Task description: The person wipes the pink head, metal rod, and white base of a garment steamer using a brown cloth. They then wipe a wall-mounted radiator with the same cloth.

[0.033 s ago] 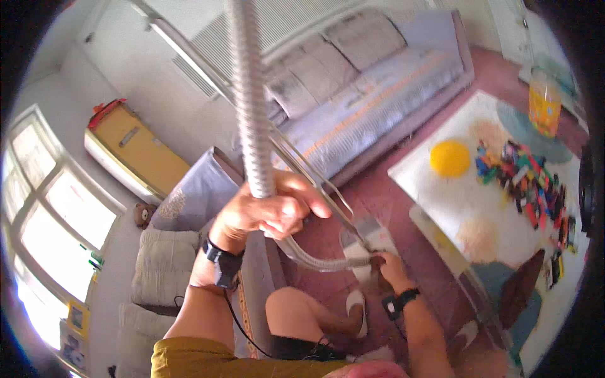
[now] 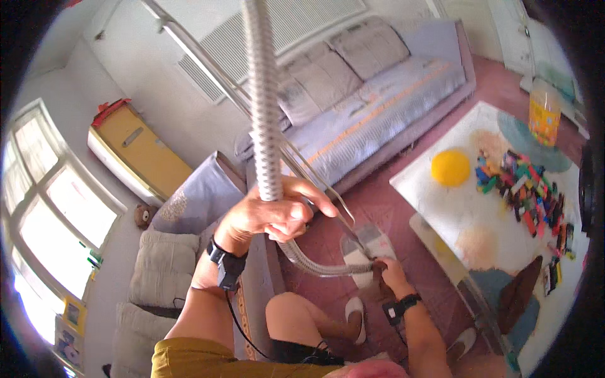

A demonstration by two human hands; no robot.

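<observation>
Grey ribbed hose (image 2: 266,126) crosses frame centre, your left hand (image 2: 271,213) clamped around it. Your right hand (image 2: 395,278), lower right, grips its lower end.

No text or numbers are reading clearly; the bottle (image 2: 544,113) is showing orange-yellow markings too small to decipher.

Overexposed window (image 2: 70,205) at left, fisheye-bent edges, black corners
</observation>
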